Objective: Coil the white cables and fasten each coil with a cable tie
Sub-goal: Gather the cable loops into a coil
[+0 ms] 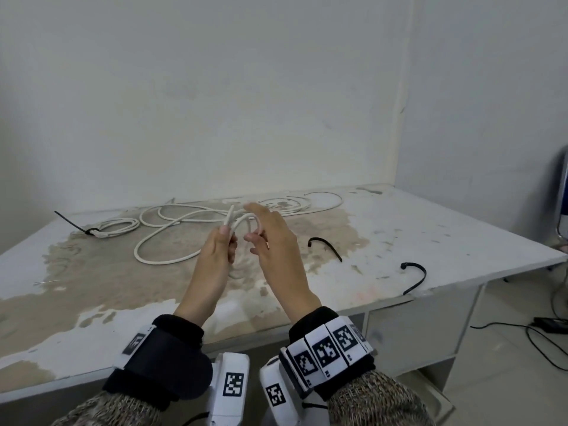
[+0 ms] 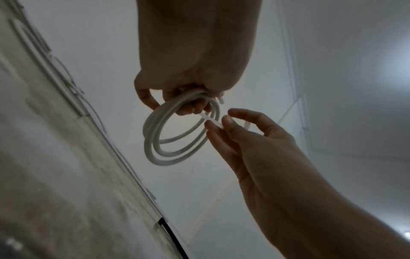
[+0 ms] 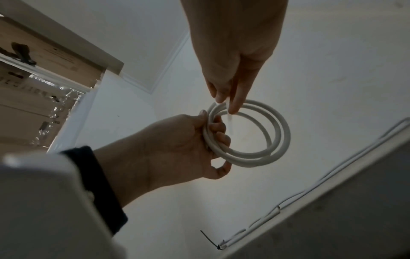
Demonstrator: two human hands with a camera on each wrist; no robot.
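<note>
The left hand (image 1: 218,245) grips the white cable coil (image 3: 248,133) above the worktop (image 1: 430,241); the right hand (image 1: 273,238), at its 3 o'clock, pinches the cable's free end (image 2: 211,120).

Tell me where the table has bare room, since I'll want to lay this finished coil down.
Free: the near left of the table, in front of the loose cable; also the strip between the two loose black ties. Crowded: the far side, where the loose cable sprawls beside the tied coil.
</note>
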